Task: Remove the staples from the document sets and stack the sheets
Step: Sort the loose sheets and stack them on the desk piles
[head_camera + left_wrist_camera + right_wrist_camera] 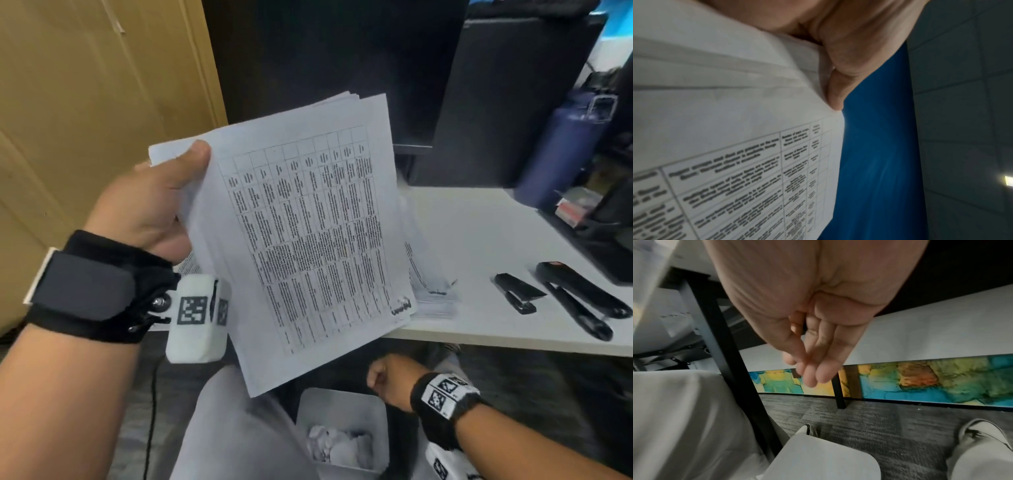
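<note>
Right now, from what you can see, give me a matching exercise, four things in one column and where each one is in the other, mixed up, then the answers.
Things:
1. document set
2. wastebasket
3. stapler
4. right hand

Places:
A. on the floor beside the person's leg
B. lying on the white table
C. held up by the left hand
D. over the wastebasket, below the table's edge

Pairs: 1-C, 2-A, 3-B, 4-D

White sheets (308, 233) in left hand (150, 202), black table grid print; grey bin (342, 428) under right hand (390, 380); black staplers (579, 298).
</note>
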`<state>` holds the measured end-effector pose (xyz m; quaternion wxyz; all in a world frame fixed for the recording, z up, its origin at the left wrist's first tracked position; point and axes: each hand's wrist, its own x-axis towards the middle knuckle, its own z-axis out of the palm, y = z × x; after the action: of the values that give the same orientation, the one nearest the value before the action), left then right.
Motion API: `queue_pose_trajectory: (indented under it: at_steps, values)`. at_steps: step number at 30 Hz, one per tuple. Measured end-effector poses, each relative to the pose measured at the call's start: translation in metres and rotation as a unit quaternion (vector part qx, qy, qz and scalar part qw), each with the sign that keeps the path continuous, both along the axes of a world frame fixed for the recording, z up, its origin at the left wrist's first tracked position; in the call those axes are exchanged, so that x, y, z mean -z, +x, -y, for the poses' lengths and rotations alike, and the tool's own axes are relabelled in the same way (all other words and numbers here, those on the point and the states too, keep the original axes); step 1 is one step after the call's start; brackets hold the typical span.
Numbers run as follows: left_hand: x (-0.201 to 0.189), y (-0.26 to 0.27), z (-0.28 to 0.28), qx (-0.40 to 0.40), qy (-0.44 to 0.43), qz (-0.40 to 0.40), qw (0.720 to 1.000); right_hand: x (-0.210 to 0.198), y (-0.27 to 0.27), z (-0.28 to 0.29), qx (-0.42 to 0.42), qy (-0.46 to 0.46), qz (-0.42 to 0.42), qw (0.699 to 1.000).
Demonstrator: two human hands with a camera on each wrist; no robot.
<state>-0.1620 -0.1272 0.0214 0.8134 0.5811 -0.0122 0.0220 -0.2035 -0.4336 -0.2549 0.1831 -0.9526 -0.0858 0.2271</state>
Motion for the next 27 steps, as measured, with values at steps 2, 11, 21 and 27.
queue_pose_trajectory:
  at_steps: [2,11,21,27]
  values:
    - [0.002,0.0,0.003,0.008,0.004,-0.003,1.0,-0.002,-0.001,-0.002,-0.007,-0.016,0.006,1.0]
    - [-0.001,-0.003,0.007,0.023,-0.007,-0.004,1.0,-0.162,-0.069,0.02,-0.066,-0.075,-0.025,0.995]
    - [-0.032,-0.008,0.044,0.083,-0.011,0.012,0.996,-0.253,-0.015,0.04,0.144,0.465,0.202,0.85]
    - [-0.047,0.011,0.071,0.03,0.113,0.089,0.989,-0.252,0.008,0.045,0.238,0.569,0.235,0.751]
